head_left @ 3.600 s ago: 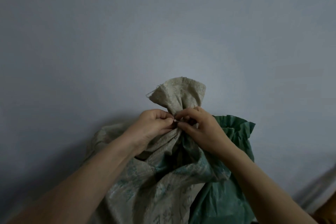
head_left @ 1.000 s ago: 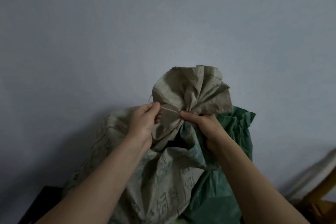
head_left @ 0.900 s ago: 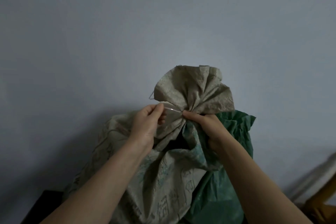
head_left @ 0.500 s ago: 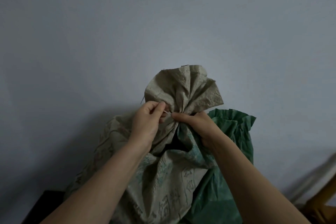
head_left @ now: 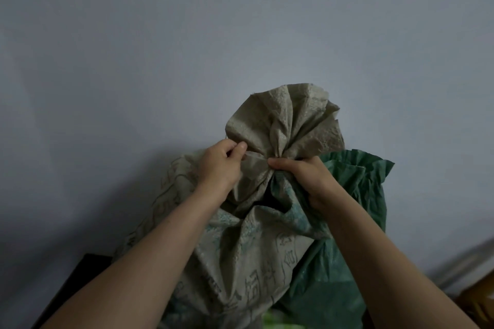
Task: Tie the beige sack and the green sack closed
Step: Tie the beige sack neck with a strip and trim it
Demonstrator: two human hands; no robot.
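So the beige sack [head_left: 240,243] stood against the plain wall [head_left: 187,35], and the green sack [head_left: 347,235] was tucked right behind it on its right side, touching it. The beige sack's mouth was bunched into a neck with the loose top fanned out above. The right hand [head_left: 302,173] was wrapped tight around that neck, its grip pressed together on the gathered cloth. The left hand [head_left: 222,163], just left of the neck, had thumb and finger pinching what looked like a thin pale tie strand [head_left: 255,155] running across to the neck. Honestly hard to tell if it was string or a strip of the sack itself.

What I'd have worried about: that strand looked skinny and slick, so a pull could have slipped it out of the pinch, or it could have ridden up off the neck into the flared top and come loose. If the right hand had eased off before a knot was cinched, the gathers would probably have sprung open. The green sack's mouth, above and right of the neck, looked bunched, but I saw no tie on it.
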